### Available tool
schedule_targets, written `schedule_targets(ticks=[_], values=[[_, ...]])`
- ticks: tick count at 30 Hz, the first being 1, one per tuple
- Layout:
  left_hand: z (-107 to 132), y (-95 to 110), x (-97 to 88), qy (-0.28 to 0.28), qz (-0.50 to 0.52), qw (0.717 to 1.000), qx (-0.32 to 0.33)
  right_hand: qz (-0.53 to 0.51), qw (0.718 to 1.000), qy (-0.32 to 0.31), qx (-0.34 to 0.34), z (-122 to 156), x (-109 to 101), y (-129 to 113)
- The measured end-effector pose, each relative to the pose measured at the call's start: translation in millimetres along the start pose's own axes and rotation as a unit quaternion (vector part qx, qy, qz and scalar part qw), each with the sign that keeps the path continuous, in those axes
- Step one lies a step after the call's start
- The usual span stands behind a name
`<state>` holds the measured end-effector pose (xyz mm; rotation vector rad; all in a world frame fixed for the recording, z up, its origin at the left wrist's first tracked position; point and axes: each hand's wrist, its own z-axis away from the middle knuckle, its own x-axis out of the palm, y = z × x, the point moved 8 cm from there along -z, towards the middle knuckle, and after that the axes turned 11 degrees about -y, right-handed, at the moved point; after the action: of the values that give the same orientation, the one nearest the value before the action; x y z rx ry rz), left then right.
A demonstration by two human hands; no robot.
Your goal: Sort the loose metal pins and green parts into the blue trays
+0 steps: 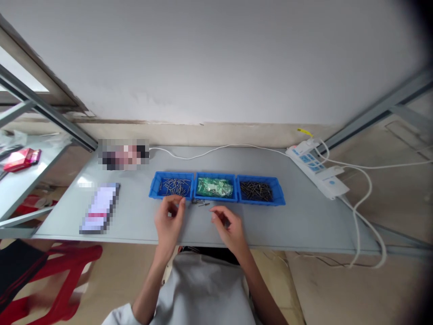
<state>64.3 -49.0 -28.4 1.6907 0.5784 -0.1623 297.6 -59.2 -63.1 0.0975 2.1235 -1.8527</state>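
Three blue bins stand in a row on the grey table. The left bin holds thin metal pins, the middle bin small green bags, the right bin dark pins. A few loose pins lie in front of the bins. My left hand hovers just below the left bin, fingers curled in a pinch on something too small to make out. My right hand is beside it, fingers bent and pinched together, close to the loose pins.
A white power strip with white cables lies at the back right. A phone lies at the left, a blurred object behind it. A red stool stands at lower left. A side shelf carries a red box.
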Motion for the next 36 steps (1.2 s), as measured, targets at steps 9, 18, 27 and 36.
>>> schedule_targets(ticks=[9,18,27,36], values=[[20,-25,32.6,-0.137,-0.209,0.965,-0.079,0.003,1.0,-0.009,0.009,-2,1,0],[20,-26,32.3,-0.134,-0.154,0.975,-0.086,0.016,1.0,-0.017,0.001,-2,2,0],[36,-4,65.2,-0.212,0.007,0.977,-0.001,0.016,0.998,-0.025,-0.057,-1,5,-10],[28,4,82.0,-0.237,0.048,0.969,0.042,-0.001,0.997,0.04,-0.072,1,-6,-11]])
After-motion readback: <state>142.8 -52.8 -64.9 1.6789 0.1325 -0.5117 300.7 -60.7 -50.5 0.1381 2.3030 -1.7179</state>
